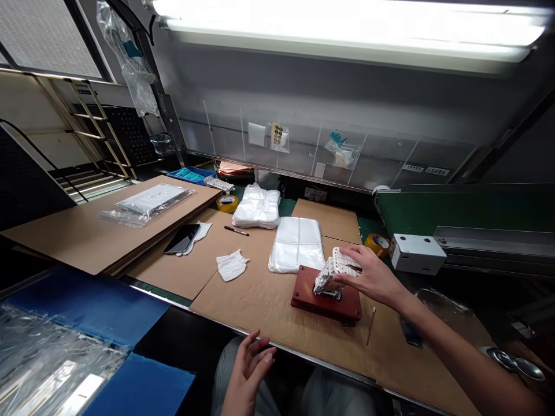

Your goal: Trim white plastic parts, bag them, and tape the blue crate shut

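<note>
My right hand [368, 277] grips a white moulded plastic part [336, 268] with several ribs and slots. The part stands tilted on a dark red block [325, 300] with screws in its corners; whether it is seated in the block I cannot tell. Over my lap, just below the table's front edge, my left hand [251, 370] is held with its fingers apart and slightly curled, holding nothing. A cotton swab [372, 325] lies to the right of the red block. Behind the block is a tied stack of white plastic bags [298, 245].
Another bag stack [259, 207], a pen [236, 230], a crumpled white cloth [232, 265] and a phone [182, 238] lie on the cardboard. Tape rolls [377, 245] stand at the back. A green conveyor [468, 211] is at right, a blue bin [39, 352] with bagged parts at lower left.
</note>
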`<state>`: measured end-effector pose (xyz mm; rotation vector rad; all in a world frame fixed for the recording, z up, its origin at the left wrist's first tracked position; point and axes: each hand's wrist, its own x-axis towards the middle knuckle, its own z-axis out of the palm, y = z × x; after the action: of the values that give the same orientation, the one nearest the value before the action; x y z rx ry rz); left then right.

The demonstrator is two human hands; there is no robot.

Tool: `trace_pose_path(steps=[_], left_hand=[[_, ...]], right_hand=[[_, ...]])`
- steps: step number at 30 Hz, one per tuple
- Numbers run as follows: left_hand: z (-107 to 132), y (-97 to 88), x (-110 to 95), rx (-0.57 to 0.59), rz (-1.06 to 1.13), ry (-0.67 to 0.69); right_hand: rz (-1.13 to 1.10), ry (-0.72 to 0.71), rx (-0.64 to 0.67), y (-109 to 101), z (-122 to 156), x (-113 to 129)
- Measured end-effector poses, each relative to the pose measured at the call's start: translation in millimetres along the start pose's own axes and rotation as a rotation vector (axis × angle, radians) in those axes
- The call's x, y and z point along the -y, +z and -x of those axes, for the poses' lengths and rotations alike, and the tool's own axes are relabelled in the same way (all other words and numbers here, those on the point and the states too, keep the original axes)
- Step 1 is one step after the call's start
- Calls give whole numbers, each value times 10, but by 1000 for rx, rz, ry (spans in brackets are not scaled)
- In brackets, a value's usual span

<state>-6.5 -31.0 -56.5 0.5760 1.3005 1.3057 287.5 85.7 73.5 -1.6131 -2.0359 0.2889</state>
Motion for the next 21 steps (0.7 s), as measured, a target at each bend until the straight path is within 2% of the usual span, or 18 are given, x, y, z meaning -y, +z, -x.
trace_pose_path(steps=[5, 10, 13, 16, 18, 21], left_hand=[[-77, 257, -323, 82, -59, 107], [-185, 525, -485, 259, -121, 161], [-206, 582, -481, 302, -151, 187], [-223, 620, -588, 344, -248, 258], [-232, 747, -800, 389, -373, 376], [-213, 1186, -1283, 521, -605, 669]], right_hand=[[-105, 58, 35, -100, -50, -113], [-168, 73, -1, 33, -59, -75], [-258, 130, -91, 44, -95, -111], [-357, 282, -252, -52, -29, -278], [-428, 380, -339, -92, 115, -391], [-525, 469, -400, -8, 446, -481]])
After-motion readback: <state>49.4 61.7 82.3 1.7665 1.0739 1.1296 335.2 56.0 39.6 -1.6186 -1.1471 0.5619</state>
